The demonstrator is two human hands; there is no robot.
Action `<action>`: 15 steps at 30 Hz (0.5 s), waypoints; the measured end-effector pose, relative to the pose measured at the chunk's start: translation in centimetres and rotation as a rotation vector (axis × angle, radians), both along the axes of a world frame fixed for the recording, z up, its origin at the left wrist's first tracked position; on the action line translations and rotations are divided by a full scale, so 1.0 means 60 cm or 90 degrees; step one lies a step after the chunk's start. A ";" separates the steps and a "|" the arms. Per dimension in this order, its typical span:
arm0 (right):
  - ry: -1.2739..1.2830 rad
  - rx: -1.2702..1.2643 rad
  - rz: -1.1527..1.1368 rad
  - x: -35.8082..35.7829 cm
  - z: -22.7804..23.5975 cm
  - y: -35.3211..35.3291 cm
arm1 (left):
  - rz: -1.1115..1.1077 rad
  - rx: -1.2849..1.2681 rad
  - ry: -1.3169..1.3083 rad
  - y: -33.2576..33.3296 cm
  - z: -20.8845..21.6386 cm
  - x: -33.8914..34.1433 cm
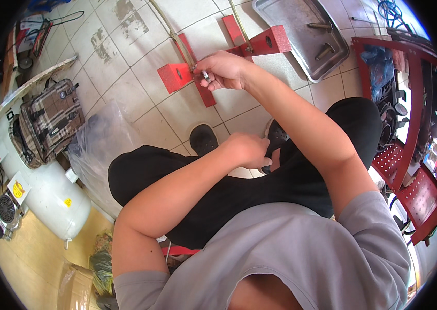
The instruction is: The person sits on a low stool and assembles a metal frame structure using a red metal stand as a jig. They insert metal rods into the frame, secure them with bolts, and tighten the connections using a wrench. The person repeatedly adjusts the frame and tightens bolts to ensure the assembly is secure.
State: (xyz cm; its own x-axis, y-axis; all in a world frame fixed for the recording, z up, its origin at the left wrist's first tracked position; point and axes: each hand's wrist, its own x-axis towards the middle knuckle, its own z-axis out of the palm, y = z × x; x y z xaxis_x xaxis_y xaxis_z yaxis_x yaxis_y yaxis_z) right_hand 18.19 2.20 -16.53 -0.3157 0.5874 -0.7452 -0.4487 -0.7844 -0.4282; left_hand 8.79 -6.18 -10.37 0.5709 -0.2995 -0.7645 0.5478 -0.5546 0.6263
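Observation:
My right hand [223,71] reaches forward to a red metal stand [175,77] on the floor. Its fingers are closed around a small shiny metal piece [206,77], mostly hidden, beside the lower end of a long brass-coloured rod [165,21]. A second such rod [239,23] rises from another red block [271,41] of the stand. Nearer to me, my left hand [249,150] hangs between my knees with its fingers curled. A small dark shape [266,169] shows below those fingers; I cannot tell whether it is held.
A grey metal tray [309,70] at the far right holds two metal pins [325,51]. At right stands a red tool rack [408,113]. On the left are a white compressor tank [48,199], a plaid backpack [53,121] and clear plastic sheeting [102,150].

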 end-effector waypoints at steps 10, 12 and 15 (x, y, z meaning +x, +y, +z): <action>-0.330 0.116 0.148 0.016 0.031 -0.046 | -0.001 0.023 -0.049 -0.001 -0.005 -0.004; -0.367 0.128 0.157 0.022 0.029 -0.068 | 0.000 0.021 -0.040 -0.002 -0.008 -0.004; -0.288 0.069 0.137 0.030 0.008 -0.083 | 0.003 0.019 -0.043 -0.003 -0.009 -0.005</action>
State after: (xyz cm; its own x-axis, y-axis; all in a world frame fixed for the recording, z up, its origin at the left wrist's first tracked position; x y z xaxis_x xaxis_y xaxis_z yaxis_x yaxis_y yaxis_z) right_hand 19.99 -2.78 -16.04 -0.0979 0.6256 -0.7739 -0.0331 -0.7793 -0.6258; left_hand 8.47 -6.34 -10.88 0.6226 -0.2744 -0.7328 0.5072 -0.5716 0.6450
